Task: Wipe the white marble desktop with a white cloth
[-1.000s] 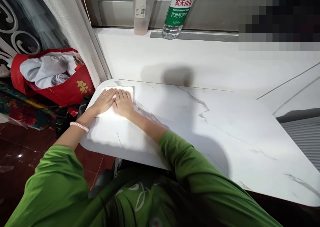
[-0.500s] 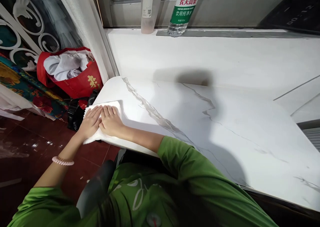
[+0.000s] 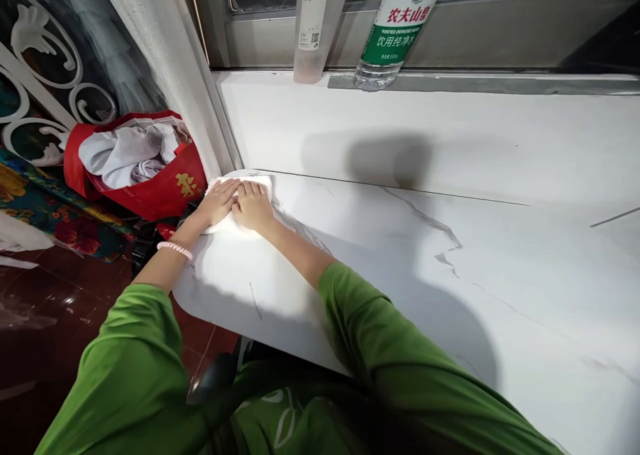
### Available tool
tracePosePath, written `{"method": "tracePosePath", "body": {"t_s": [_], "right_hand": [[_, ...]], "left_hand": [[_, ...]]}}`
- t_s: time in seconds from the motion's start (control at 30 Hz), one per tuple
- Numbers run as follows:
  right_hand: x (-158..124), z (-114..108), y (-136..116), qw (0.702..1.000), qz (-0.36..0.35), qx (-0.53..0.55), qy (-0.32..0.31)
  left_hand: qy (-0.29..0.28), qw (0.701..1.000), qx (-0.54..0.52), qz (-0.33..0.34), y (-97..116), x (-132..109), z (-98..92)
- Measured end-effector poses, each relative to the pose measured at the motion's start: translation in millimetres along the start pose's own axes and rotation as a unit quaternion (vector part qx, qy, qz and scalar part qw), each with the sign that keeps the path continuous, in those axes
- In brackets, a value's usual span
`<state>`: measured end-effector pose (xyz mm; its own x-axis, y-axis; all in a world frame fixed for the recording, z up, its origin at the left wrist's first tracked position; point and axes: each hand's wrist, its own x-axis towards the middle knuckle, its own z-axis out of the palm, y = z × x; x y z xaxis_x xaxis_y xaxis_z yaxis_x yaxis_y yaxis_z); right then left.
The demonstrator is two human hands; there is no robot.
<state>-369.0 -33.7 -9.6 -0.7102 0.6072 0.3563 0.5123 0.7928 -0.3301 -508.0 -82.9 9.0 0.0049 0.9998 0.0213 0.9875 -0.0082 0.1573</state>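
Note:
A white cloth [image 3: 265, 185] lies on the far left corner of the white marble-pattern table [image 3: 400, 275]. My left hand [image 3: 217, 201] and my right hand [image 3: 254, 205] rest side by side on it, palms down, fingers stretched flat and together. A pink beaded band sits on my left wrist. Both sleeves are green.
A white sill [image 3: 425, 128] runs behind the table, with a green-labelled water bottle [image 3: 395, 35] and a clear pinkish bottle [image 3: 315, 28] standing against the window frame. Left of the table, on the dark red floor, sits a red bag [image 3: 150, 181] stuffed with pale fabric.
Both hands, flat on the cloth, slid it from the table's near left edge back up to the far left corner.

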Motion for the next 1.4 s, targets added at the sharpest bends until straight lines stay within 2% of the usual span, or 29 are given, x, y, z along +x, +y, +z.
{"method": "tracePosePath", "body": {"t_s": [0.1, 0.2, 0.3, 0.43, 0.57, 0.67, 0.87, 1.0, 1.1, 1.2, 1.27, 1.4], "right_hand": [[21, 4, 18, 0.999, 0.033, -0.002, 0.021], [32, 5, 28, 0.998, 0.06, -0.008, 0.025], [35, 5, 31, 0.997, 0.066, -0.02, 0.021], [25, 0, 28, 0.998, 0.054, -0.029, 0.01], [2, -8, 21, 0.999, 0.035, -0.026, 0.003], [-25, -15, 11, 0.999, 0.021, -0.028, 0.001], [-101, -34, -21, 0.999, -0.014, -0.025, -0.023], [-158, -49, -43, 0.998, -0.048, -0.022, -0.015], [-194, -58, -52, 0.998, -0.068, -0.015, -0.01], [-211, -64, -55, 0.997, -0.074, -0.01, -0.018], [-211, -66, -54, 0.997, -0.073, -0.012, -0.028], [-186, -62, -40, 0.997, -0.064, -0.024, -0.043]], "left_hand": [[-0.013, 1.0, -0.004, 0.02, -8, 39, -0.8], [-0.018, 0.999, -0.003, 0.034, -13, 61, 0.0], [-0.006, 0.999, -0.008, 0.04, -15, 66, 1.8], [0.013, 0.999, -0.024, 0.04, -14, 57, 5.1], [0.021, 0.998, -0.028, 0.047, -4, 35, 8.7], [0.022, 0.998, -0.018, 0.054, 14, 5, 11.3], [0.051, 0.997, 0.011, 0.051, 63, -79, 16.9], [0.062, 0.997, 0.016, 0.049, 102, -138, 20.2], [0.068, 0.996, 0.012, 0.05, 129, -170, 22.3], [0.065, 0.997, 0.006, 0.047, 144, -184, 22.2], [0.055, 0.997, 0.001, 0.044, 145, -183, 21.3], [0.033, 0.998, -0.003, 0.046, 131, -153, 20.9]]}}
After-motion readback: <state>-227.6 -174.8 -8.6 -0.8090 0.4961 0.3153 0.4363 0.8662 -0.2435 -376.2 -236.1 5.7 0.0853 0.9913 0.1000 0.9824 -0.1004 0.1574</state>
